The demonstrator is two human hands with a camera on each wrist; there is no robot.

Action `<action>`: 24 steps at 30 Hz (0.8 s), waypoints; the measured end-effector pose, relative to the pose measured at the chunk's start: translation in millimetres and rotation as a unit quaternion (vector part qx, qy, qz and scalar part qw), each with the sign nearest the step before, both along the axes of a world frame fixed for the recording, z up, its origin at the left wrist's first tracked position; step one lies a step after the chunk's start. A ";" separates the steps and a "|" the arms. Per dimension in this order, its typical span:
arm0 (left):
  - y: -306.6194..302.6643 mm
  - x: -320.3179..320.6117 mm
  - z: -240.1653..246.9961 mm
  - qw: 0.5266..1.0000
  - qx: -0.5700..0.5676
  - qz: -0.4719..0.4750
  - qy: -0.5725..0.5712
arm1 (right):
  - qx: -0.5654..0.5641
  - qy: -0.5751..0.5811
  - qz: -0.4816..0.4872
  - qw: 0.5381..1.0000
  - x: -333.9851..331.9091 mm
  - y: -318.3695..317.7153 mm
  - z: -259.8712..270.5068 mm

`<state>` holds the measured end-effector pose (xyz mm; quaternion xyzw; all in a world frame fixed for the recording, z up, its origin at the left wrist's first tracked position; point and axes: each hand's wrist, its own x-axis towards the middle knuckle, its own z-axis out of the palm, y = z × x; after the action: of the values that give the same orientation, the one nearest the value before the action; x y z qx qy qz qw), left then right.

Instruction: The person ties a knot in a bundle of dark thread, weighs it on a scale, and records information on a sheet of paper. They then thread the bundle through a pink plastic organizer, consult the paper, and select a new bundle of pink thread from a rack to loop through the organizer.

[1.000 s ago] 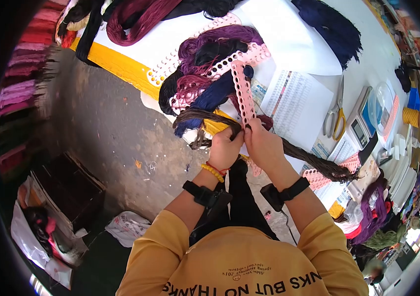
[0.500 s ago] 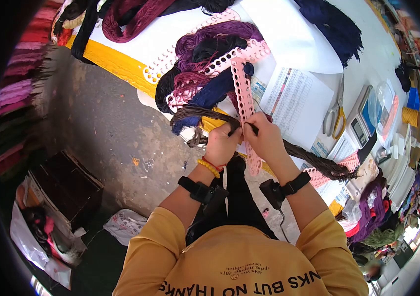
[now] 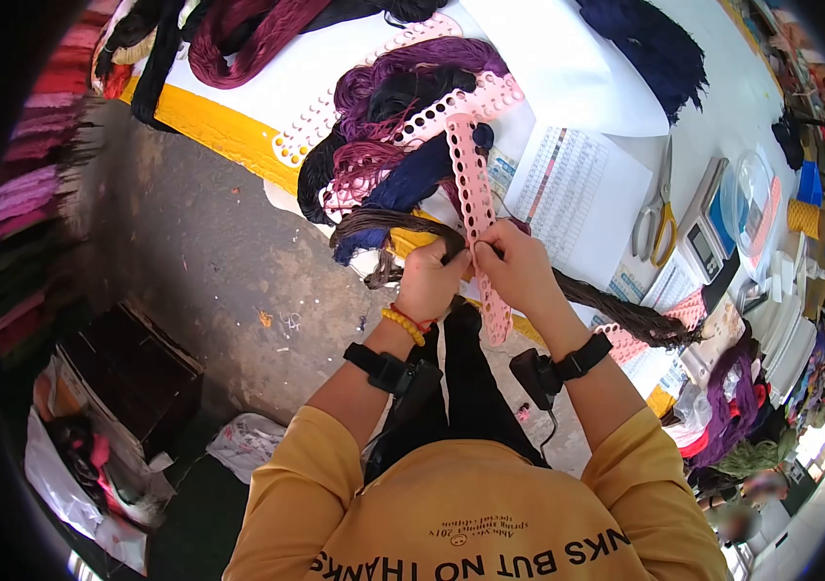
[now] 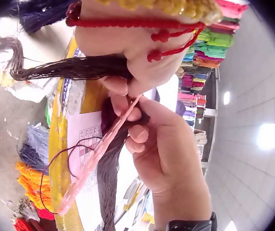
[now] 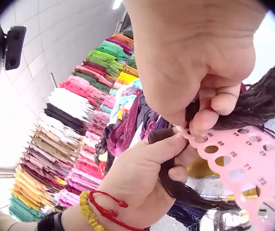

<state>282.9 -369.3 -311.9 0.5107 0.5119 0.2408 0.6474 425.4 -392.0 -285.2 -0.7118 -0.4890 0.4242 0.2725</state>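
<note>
A long pink strip with numbered holes runs between the two hands, its edge pinched by fingertips. The left hand curls round a dark brown thread hank and touches the strip's edge. Against the strip's other side, the right hand grips the dark thread, which trails off to the right. In the right wrist view the strip shows printed numbers beside its holes, and both hands' fingertips meet at its edge. A thin dark purple thread loops by the strip in the left wrist view.
Purple and navy hanks lie over other pink strips on the table. Rightward are a printed sheet, scissors and a scale. The yellow table edge borders the floor; a dark box stands lower left.
Compared with a second ago, the pink strip extends further below the hands. Both hands stay close together on the strip and thread, and the head view has shifted slightly.
</note>
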 end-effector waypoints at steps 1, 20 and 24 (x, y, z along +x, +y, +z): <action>0.4 -0.2 -1.5 1.000 0.002 -0.005 -0.001 | 0.004 -0.003 0.001 1.000 -0.4 -0.2 -0.2; 21.1 -24.6 -9.0 0.923 0.198 -0.125 0.304 | -0.155 -0.169 0.070 0.971 -23.6 -8.6 -0.2; 28.3 -60.3 -5.7 0.957 0.152 -0.068 0.239 | -0.143 -0.175 0.066 0.972 -21.9 -11.0 -4.8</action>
<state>222.6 -341.0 -317.6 0.6792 0.5735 0.1423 0.4354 403.5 -403.0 -290.0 -0.7726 -0.5095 0.3756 0.0496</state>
